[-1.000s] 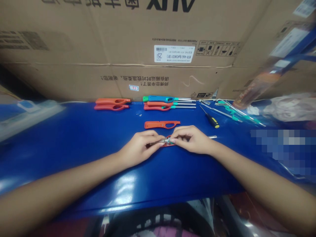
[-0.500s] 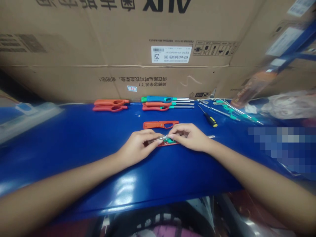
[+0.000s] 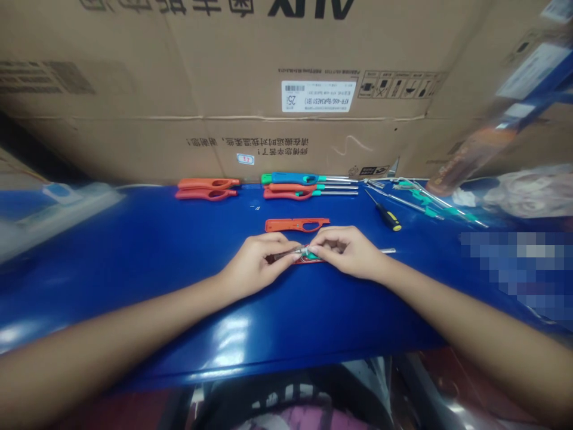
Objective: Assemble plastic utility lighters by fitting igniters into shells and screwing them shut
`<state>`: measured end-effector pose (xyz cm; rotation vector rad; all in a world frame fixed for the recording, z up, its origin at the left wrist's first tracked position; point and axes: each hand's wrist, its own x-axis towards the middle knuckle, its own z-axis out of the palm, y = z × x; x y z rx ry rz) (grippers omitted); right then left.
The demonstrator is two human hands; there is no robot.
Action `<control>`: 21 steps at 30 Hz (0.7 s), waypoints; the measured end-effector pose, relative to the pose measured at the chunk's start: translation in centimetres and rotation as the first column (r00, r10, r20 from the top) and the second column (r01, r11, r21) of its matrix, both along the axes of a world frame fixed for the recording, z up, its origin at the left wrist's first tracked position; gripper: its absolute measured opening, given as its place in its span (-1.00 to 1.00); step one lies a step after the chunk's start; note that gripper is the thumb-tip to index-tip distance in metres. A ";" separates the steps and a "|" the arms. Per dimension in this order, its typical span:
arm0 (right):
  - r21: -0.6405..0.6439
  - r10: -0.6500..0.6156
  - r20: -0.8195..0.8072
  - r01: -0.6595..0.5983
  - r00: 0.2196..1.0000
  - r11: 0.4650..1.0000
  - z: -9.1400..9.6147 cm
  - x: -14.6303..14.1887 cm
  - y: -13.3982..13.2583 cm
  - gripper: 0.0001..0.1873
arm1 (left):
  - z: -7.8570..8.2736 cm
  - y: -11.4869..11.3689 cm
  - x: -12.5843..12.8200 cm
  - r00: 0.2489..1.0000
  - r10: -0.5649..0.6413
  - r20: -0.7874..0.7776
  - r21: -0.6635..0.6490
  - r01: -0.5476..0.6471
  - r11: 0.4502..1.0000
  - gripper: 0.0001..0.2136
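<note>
My left hand (image 3: pixel 255 263) is closed on a brown see-through lighter fuel tank (image 3: pixel 280 255), which points toward my right fingers. Thumb and forefinger of my right hand (image 3: pixel 351 254) pinch at the small pale fitting on the tank's end; exactly what they grip is too small to make out. Under both hands lies a red lighter half-shell (image 3: pixel 307 262) with a green part (image 3: pixel 314 257) and thin wire inside, partly covered. A metal tube (image 3: pixel 388 251) sticks out to the right beyond my right hand. Just behind, an orange half-shell (image 3: pixel 296 224) rests on the blue table (image 3: pixel 179 310).
Empty lighter shells (image 3: pixel 207 189) lie at the back left, and several lighters with metal tubes (image 3: pixel 293 186) beside them. To the right are a screwdriver (image 3: pixel 387 217), loose tubes with green parts (image 3: pixel 416 206) and a bottle (image 3: pixel 474 158). A large cardboard box (image 3: pixel 201 77) stands behind.
The view has shifted slightly, so everything sits a little further right. Both hands keep nearly the same hold at the tank's end, with the fingers drawn slightly closer together.
</note>
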<state>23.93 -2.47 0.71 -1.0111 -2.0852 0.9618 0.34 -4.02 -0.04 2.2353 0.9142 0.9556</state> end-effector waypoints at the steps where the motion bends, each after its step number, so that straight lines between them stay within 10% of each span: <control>1: -0.006 -0.006 -0.003 0.006 1.000 1.000 0.1 0.0 0.0 -0.69 | 0.0 0.0 0.0 1.000 0.005 -0.001 -0.002 -0.005 1.000 -0.81; 10: -0.259 -0.079 -0.128 0.044 0.989 0.965 0.4 -0.5 -0.4 -0.62 | 0.2 -0.2 -0.1 0.999 0.033 -0.016 0.031 -0.033 0.999 -0.80; 21: -0.072 -0.063 -0.076 0.058 0.995 0.996 0.5 0.1 -0.1 -0.72 | 0.1 -0.2 -0.1 0.998 0.062 0.005 0.032 -0.062 0.998 -0.80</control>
